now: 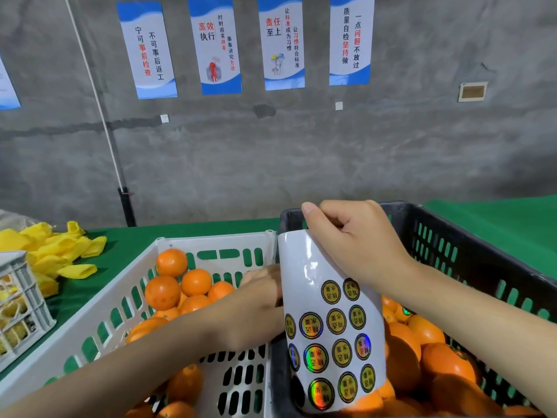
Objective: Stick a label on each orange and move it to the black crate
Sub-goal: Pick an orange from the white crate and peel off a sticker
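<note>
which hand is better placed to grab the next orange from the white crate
Left: the left hand reaches into the white crate by the oranges; the right hand grips the label sheet.

— Which way does the view face?
— I see from one head-worn camera, forward and down across the green table point(193, 233), close over the white crate point(217, 240) and black crate point(437, 215), toward the wall point(271, 152) past its far edge.

Fruit-packing workroom: concrete wall point(301, 152), slogan posters point(283, 43), white crate point(211, 238) and black crate point(404, 206) of oranges point(162, 292).
</note>
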